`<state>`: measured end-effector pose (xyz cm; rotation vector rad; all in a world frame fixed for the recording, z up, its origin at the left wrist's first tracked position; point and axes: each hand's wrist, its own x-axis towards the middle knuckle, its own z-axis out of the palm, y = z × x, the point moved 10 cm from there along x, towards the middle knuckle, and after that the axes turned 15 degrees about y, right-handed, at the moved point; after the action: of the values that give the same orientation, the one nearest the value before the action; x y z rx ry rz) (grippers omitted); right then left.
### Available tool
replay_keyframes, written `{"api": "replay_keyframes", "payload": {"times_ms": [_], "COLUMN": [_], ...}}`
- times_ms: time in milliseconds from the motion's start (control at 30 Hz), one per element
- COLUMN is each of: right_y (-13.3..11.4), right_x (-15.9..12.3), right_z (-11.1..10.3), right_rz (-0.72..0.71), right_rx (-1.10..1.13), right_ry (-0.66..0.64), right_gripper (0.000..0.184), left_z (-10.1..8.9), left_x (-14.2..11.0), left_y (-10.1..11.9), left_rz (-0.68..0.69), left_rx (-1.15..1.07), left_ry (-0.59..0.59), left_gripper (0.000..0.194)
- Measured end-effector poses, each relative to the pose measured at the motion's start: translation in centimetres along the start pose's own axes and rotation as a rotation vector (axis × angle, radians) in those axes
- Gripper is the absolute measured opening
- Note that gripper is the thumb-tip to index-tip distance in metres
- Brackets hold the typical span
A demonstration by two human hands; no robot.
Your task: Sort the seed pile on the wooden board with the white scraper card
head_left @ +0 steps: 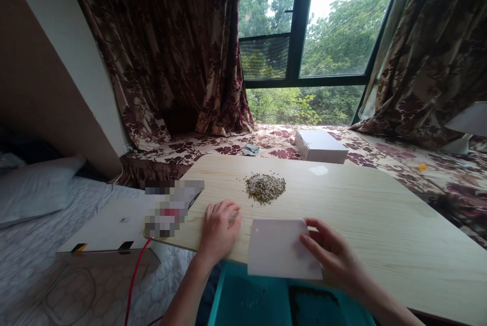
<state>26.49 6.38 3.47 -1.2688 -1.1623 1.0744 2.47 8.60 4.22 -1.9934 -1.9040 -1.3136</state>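
Note:
My right hand (329,247) grips a thin white plastic scraper (279,247) by its right side, thumb on the near face. The scraper has a small hole in its upper left corner and is held over the table's near edge. Resting on the tabletop (365,214), my left hand (220,224) holds nothing; its fingers are bent a little and apart. Beyond both hands lies a heap of small green and whitish grains (265,187), with a few scattered around it. Below the table edge stands a teal bin (251,300), partly hidden by the scraper and my right arm.
Pixelated items (171,209) lie at the table's left edge, with a red cable (135,275) hanging beside them. A flat white box (110,219) lies on the bed to the left. Another white box (321,145) and a greyish cloth (251,150) are on the window ledge.

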Motion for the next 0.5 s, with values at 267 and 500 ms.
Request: {"api": "replay_keyframes", "payload": {"times_ms": [267,500], "right_y": [-1.3,0.0], "right_x": [4.7,4.8], "right_z": [-2.1,1.1], "right_rz": [-0.057,-0.019], "right_rx": [0.018,0.024], "right_ry": [0.182,0.086], "right_gripper": [0.053,0.049], "left_z": [0.0,0.1], "left_x": [0.0,0.0], "left_y": [-0.1,-0.2], "left_rz": [-0.004,-0.024], "left_rx": [0.004,-0.023], "left_ry": [0.01,0.002], "left_gripper": [0.02,0.021]}}
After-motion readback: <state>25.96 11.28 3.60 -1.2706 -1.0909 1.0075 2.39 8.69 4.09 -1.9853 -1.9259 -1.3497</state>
